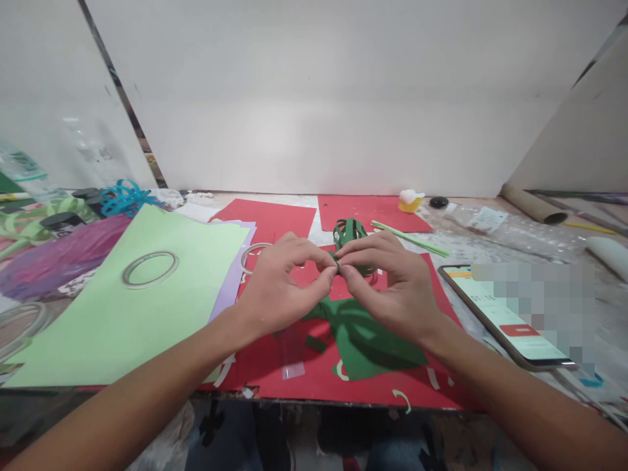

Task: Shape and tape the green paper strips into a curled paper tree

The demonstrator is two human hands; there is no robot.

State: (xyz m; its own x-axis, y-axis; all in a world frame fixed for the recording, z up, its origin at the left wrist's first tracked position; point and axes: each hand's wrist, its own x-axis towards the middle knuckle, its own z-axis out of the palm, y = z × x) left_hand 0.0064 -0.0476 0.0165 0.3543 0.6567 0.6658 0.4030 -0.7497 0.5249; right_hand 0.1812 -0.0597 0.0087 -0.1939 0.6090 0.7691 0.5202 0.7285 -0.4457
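My left hand [279, 281] and my right hand [392, 281] meet over a red sheet [265, 373], thumb and forefinger of each pinched together. Between the fingertips is a small dark green paper piece [337, 263], mostly hidden by them. Just behind the fingers sits a ball of looped dark green paper strips [349, 230]. Below my right hand lies a dark green paper sheet [373, 347] with a cut edge. A small green scrap [315, 343] and a clear plastic piece [293, 356] lie on the red sheet beneath my left hand.
At left, a tape roll [150, 269] rests on light green sheets [186, 314], near blue paper loops [127, 196] and a pink plastic bag [63, 255]. At right lie a phone [505, 317], light green strips [412, 239], a yellow pot [411, 203] and a cardboard tube [534, 204]. A white panel [314, 98] stands behind.
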